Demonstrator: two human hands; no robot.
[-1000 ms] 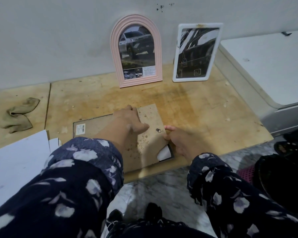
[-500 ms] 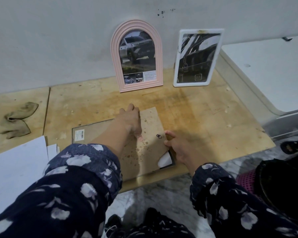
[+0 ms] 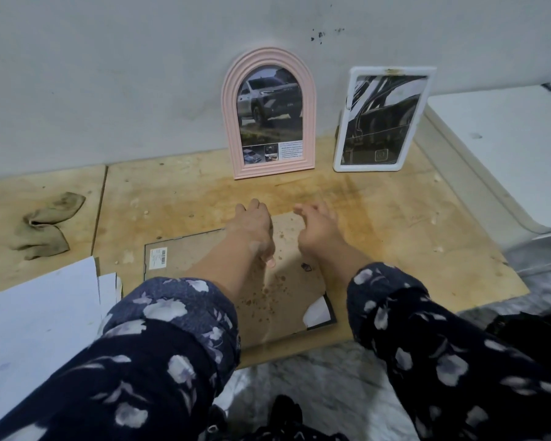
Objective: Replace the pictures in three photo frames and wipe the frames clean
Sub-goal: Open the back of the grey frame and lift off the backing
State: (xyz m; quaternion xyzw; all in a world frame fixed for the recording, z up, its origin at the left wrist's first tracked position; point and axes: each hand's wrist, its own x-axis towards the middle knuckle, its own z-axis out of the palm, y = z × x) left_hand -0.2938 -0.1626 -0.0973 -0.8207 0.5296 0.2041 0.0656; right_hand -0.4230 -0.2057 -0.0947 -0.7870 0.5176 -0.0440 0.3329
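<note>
At centre, my left hand [image 3: 252, 229] presses flat on the cardboard backing board [image 3: 287, 291] of the face-down frame [image 3: 326, 316], while my right hand [image 3: 315, 229] hovers loosely curled, holding nothing.

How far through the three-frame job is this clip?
Seemingly done: the pink arched frame and white frame stand against the wall with car pictures. In hand: the third frame lies face down, both hands, left hand and right hand, at its cardboard backing. Left: closing and wiping it; the rag lies aside.
</note>
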